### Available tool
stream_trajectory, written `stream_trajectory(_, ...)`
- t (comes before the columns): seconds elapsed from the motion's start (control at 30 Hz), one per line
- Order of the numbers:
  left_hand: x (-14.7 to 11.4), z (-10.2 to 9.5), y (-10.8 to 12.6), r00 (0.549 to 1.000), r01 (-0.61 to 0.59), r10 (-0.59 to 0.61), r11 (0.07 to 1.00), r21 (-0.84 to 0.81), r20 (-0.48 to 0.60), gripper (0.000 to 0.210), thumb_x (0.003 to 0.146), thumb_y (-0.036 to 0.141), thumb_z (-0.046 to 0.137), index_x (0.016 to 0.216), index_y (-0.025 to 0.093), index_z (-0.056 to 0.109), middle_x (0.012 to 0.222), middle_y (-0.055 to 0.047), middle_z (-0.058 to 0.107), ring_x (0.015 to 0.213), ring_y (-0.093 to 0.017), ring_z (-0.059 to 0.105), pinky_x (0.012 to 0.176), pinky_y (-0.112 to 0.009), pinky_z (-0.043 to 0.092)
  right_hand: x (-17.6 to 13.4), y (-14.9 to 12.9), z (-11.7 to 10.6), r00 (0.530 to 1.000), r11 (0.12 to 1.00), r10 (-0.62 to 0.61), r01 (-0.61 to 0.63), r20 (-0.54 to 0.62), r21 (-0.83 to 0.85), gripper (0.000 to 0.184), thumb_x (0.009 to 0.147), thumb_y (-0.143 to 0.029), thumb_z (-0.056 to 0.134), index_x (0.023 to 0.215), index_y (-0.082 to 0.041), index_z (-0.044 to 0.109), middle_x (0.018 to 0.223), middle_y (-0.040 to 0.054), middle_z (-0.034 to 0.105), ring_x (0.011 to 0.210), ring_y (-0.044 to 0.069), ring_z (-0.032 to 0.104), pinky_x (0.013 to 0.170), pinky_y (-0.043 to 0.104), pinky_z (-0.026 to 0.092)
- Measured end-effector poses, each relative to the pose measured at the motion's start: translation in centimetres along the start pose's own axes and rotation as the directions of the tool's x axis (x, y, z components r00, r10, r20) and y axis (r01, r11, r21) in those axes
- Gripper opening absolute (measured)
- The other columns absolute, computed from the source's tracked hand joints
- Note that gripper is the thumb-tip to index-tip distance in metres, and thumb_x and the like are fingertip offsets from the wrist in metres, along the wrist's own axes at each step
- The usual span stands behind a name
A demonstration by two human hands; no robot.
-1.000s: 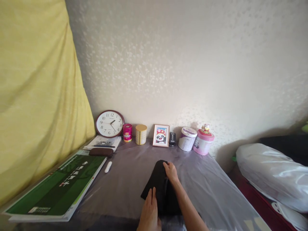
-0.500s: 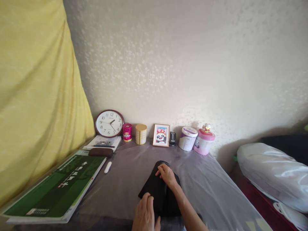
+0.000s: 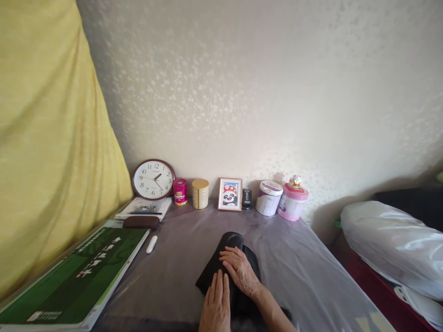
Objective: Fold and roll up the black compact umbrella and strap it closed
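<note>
A folded black cloth (image 3: 226, 246) lies on the table close in front of me, its far end rounded and its left edge slanting; its exact kind does not show. My left hand (image 3: 217, 299) rests flat on its near left part, fingers straight and side by side. Across the middle of the cloth lies my right hand (image 3: 239, 269), palm down with its fingers stretched out to the left. Both hands press on the fabric without gripping it. Hands and right forearm hide much of the near part.
Left of the cloth are a white pen-like object (image 3: 151, 244), a brown case (image 3: 141, 222) and a large green book (image 3: 79, 276). Along the wall stand a clock (image 3: 154, 179), a pink tin (image 3: 180, 192), a yellow-lidded can (image 3: 200, 193), a picture frame (image 3: 230, 194) and two tubs (image 3: 269, 198).
My right hand has come nearer and flattened from a bent-finger pose onto the cloth. My left hand has moved forward and right, now lying flat on the cloth. The view has shifted slightly.
</note>
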State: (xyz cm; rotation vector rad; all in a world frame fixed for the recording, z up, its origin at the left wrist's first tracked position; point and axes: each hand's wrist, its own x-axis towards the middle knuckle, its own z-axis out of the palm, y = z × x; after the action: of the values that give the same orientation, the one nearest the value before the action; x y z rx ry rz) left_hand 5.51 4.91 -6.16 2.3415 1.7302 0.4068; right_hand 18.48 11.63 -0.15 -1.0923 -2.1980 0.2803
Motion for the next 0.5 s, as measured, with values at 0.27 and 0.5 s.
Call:
stream_trajectory(0.27, 0.3, 0.1, -0.7, 0.996, 0.015, -0.017, 1.0, 0.017, 0.093, 0.077, 0.066, -0.005, 0.03, 0.137, 0.016, 0.012, 0.147, -0.007, 0.015, 0.135, -0.027, 0.019, 0.108, -0.039, 0.029, 3.8, 4.8, 1.1, 0.991, 0.986, 0.131, -0.134, -0.041, -0.095, 0.032, 0.092, -0.025, 0.035, 0.105, -0.024, 0.064, 0.114, 0.0039, 0.064, 0.12, 0.02, 0.046, 0.106, 0.046, 0.024)
stream_trajectory(0.5, 0.3, -1.5, -0.8, 0.99, 0.05, -0.05, 0.999, 0.001, 0.134, 0.086, 0.061, -0.003, 0.036, 0.138, 0.019, 0.007, 0.148, -0.006, 0.015, 0.131, -0.028, 0.029, 0.102, -0.039, 0.037, 3.4, 5.1, 0.3, 0.91, 0.938, 0.257, -0.315, -0.325, -0.142, 0.031, 0.089, -0.022, 0.036, 0.106, -0.018, 0.061, 0.112, 0.0109, 0.063, 0.106, 0.021, 0.056, 0.096, 0.04, 0.039)
